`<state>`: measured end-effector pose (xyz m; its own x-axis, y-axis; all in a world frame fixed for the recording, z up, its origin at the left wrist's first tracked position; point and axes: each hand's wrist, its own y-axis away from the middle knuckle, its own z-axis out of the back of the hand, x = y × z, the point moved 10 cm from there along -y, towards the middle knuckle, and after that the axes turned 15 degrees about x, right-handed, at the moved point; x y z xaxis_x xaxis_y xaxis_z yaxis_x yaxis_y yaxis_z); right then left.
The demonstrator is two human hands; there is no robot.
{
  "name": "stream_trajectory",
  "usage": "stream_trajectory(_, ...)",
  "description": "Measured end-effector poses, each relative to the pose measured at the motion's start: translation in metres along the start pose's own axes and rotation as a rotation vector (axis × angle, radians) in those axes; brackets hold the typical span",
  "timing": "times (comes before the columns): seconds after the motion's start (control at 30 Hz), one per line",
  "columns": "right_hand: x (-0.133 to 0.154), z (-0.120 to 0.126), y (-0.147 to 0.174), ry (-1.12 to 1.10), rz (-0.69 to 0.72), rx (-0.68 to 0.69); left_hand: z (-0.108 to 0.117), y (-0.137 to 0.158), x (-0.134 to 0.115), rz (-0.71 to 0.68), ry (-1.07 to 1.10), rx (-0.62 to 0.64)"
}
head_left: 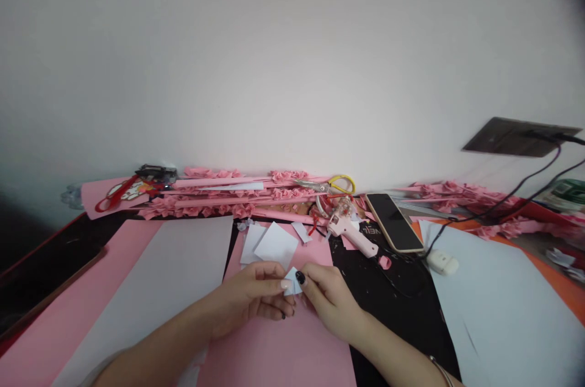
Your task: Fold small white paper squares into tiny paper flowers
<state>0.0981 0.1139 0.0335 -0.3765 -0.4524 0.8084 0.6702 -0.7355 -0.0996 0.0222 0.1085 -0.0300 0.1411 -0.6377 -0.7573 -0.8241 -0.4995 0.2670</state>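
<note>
Both of my hands meet over the pink paper sheet (274,356), pinching a small folded piece of white paper (291,287) between them. My left hand (249,295) grips its left side, thumb on top and fingers curled beneath. From the other side my right hand (331,298) presses on its right edge with the thumb, whose nail is dark. Part of the folded paper is hidden by the fingertips. Just beyond the hands lie white paper squares (276,243), overlapping on the pink sheet. A pale pink glue gun (354,233) rests to the right of them.
Pink paper flower stems (205,199) line the wall, with yellow-handled scissors (340,184) on top. A phone (395,222) and a white earbud case (442,262) lie at right. Large white sheets (507,301) flank the work area. Black cables (516,192) hang from a wall socket (512,136).
</note>
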Motion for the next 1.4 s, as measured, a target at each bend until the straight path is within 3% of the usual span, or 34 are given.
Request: stream_trajectory(1.4, -0.002, 0.004, 0.001, -0.012, 0.018, -0.053, 0.006, -0.002, -0.016, -0.16, -0.318, -0.101)
